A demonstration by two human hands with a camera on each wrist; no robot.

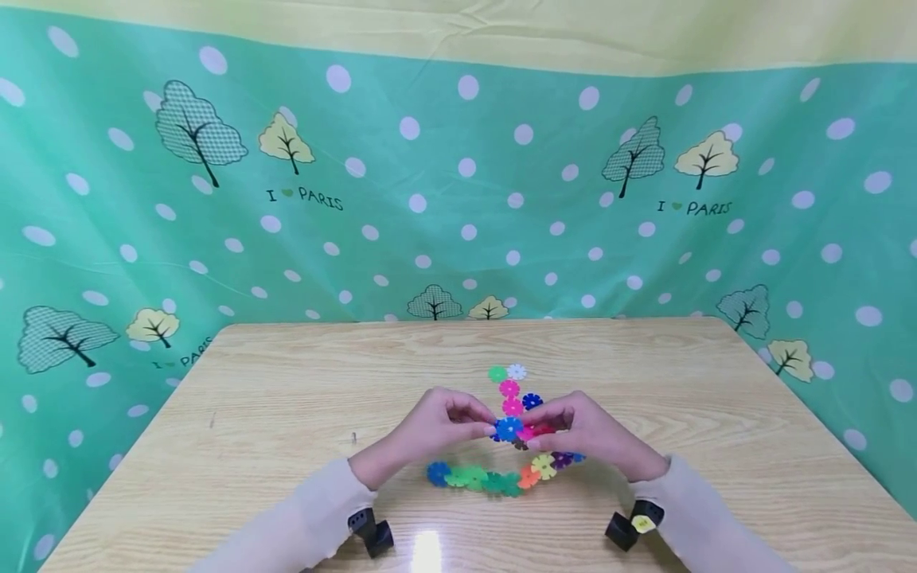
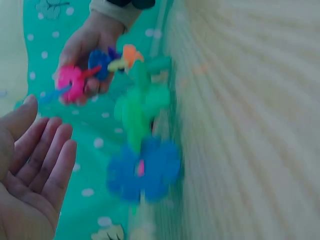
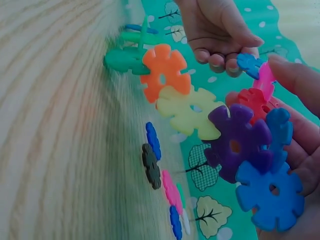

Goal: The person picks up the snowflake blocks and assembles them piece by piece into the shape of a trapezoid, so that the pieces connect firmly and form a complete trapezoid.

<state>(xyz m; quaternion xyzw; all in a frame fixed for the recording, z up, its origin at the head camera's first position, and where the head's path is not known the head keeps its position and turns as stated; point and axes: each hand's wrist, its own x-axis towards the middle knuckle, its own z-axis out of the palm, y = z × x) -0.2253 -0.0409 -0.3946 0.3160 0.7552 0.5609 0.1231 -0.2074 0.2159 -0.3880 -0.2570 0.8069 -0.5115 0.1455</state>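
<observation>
Thumb and fingertips of my left hand (image 1: 446, 422) pinch a blue snowflake disc (image 1: 509, 430) at its edge. My right hand (image 1: 586, 431) grips a pink snowflake disc (image 3: 265, 82) that joins the blue one. A red disc (image 3: 254, 104) follows it beside the right fingers. From there a linked chain curves round through a blue disc (image 3: 270, 195), a purple disc (image 3: 240, 140), a yellow disc (image 1: 544, 466), an orange disc (image 1: 528, 477) and several green discs (image 1: 474, 477). Its far end is another blue disc (image 2: 145, 170), low over the table at the left.
Loose discs lie on the wooden table (image 1: 301, 382) beyond the hands: a light green disc (image 1: 497, 373), a white disc (image 1: 517, 372), pink discs (image 1: 509, 388), a dark blue disc (image 1: 532, 401) and a blackish disc (image 3: 151, 166). A patterned green curtain (image 1: 444, 159) hangs behind.
</observation>
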